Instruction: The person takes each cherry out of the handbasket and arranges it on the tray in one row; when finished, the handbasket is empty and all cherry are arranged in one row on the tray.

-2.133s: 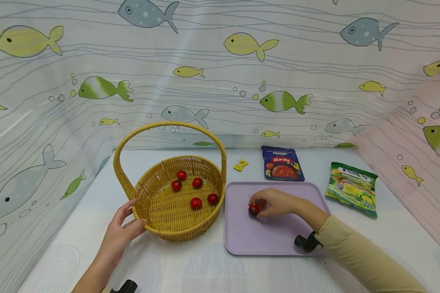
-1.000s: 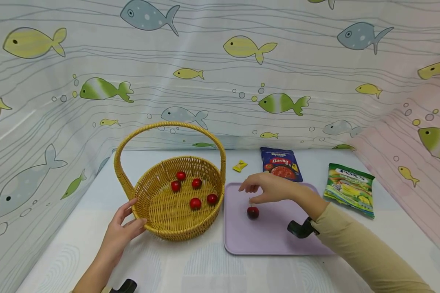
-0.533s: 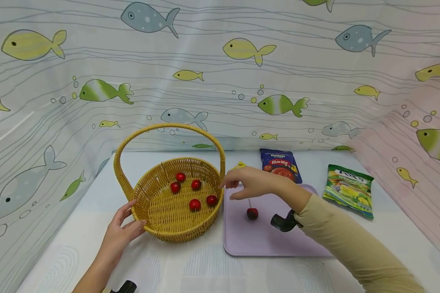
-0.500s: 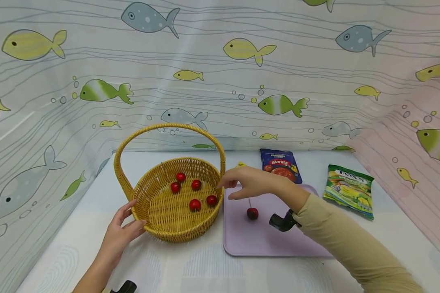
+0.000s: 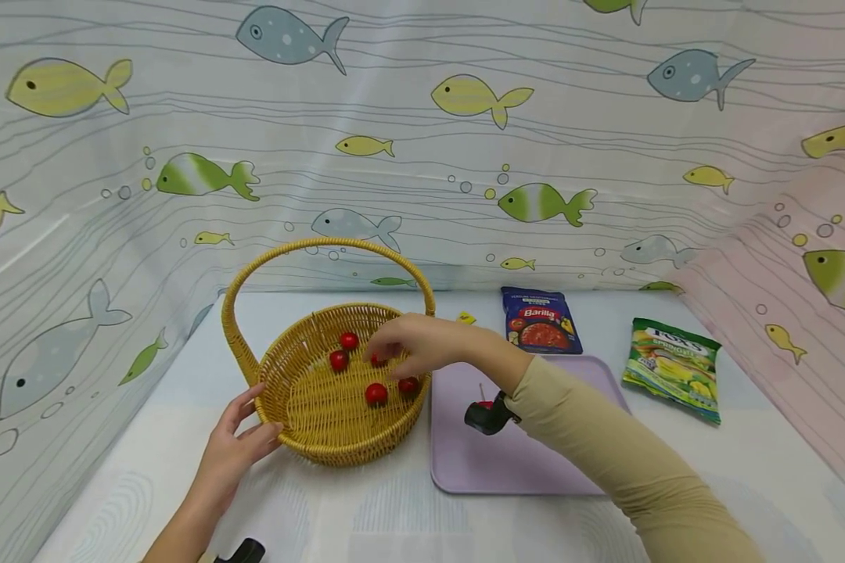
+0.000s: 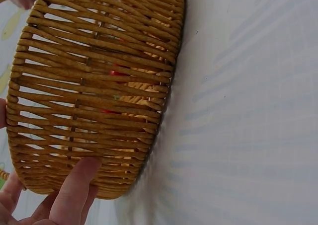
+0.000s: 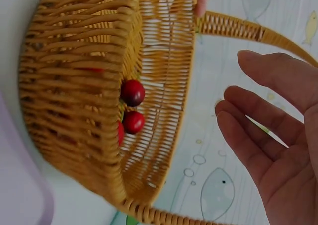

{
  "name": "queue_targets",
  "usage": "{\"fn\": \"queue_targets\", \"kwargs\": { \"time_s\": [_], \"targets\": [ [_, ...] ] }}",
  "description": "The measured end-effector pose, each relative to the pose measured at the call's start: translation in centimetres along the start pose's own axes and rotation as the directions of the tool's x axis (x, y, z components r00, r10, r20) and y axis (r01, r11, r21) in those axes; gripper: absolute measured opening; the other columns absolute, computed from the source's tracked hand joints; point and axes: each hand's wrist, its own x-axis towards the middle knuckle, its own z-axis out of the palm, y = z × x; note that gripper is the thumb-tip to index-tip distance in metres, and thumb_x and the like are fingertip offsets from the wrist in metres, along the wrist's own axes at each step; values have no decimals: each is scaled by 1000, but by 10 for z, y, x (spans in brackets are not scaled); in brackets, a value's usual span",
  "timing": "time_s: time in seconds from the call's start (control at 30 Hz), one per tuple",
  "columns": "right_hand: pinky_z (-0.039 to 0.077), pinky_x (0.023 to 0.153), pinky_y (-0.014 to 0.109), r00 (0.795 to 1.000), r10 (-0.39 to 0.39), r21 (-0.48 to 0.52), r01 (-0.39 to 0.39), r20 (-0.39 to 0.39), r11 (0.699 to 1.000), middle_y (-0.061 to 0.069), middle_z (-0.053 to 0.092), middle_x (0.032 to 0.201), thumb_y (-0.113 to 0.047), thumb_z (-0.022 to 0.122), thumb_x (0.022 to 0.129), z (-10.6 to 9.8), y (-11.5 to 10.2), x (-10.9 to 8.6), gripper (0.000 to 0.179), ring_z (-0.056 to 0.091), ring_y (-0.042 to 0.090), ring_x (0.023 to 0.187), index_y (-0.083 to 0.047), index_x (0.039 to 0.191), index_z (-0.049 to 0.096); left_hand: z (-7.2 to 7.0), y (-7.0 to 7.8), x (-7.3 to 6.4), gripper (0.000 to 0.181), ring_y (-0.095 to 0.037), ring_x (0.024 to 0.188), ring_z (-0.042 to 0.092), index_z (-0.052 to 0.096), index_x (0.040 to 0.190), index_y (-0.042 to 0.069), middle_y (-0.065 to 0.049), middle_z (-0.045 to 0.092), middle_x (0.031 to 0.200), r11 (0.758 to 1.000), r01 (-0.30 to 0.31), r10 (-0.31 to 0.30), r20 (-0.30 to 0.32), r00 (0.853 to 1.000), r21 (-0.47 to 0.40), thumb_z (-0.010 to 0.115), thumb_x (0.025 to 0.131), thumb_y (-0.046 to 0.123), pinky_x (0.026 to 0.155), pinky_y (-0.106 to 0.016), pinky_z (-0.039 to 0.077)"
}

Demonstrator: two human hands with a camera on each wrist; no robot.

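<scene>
A wicker basket [image 5: 324,452] with a tall arched handle stands left of centre, several red cherries [image 5: 376,394] lying on its bottom. My left hand [image 5: 232,450] holds its near-left side; in the left wrist view a fingertip [image 6: 82,173] presses the outer weave. Over the basket's right part hovers my right hand [image 5: 422,344], below the arch in the head view. Its fingers are loosely bent, and the right wrist view shows nothing between thumb and fingers. On the lilac tray [image 5: 458,461] sits another cherry [image 5: 485,404] with its stem up, partly covered by the black wrist camera.
Behind the tray lies a blue Barilla pouch [image 5: 541,322], and a small yellow packet [image 5: 466,317] is left of it. A green Fox's bag [image 5: 672,367] rests on the right of the white table. Fish-printed cloth [image 5: 422,180] encloses the back and sides.
My right hand has come away from the cherry on the tray and moved left over the basket. That cherry stays on the tray. The left hand keeps its place on the basket.
</scene>
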Motion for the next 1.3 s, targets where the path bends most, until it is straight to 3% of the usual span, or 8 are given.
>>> {"fn": "queue_targets", "kwargs": {
  "time_s": [0.3,0.67,0.97,1.13,1.3],
  "targets": [
    [47,76,18,999,10,-2,-10,31,1000,0,59,96,-11,66,86,3,4,42,28,55,12,87,-8,113,63,0,2,-3,73,-8,99,56,24,145,16,-20,21,142,1000,-17,17,-4,1000,10,65,85,17,77,-34,54],
    [45,77,16,987,142,42,-146,75,988,6,60,106,-9,65,87,12,24,85,29,55,10,93,-11,115,62,0,1,-3,72,-13,102,56,24,145,18,-19,22,142,1000,-6,6,-13,1000,22,64,85,16,78,-34,54],
    [46,81,20,957,255,-14,-256,138,967,6,58,116,-1,60,87,27,44,109,33,53,13,102,-11,119,62,2,3,-6,72,-17,105,55,25,145,18,-19,23,141,1000,-4,4,-10,1000,14,64,85,16,78,-34,54],
    [46,78,19,934,305,-47,-302,185,952,2,58,118,7,57,86,36,51,115,40,52,12,102,-9,122,61,5,16,-12,72,-18,106,54,26,145,15,-20,22,141,1000,0,0,-6,1000,5,64,84,16,78,-33,54],
    [44,67,18,913,342,-75,-334,222,940,-2,58,116,16,52,80,42,54,116,49,51,12,93,-14,118,64,8,33,-20,68,-27,110,52,23,145,11,-22,21,141,1000,15,-15,-3,1000,15,58,87,8,78,-30,54]
  ]
}}
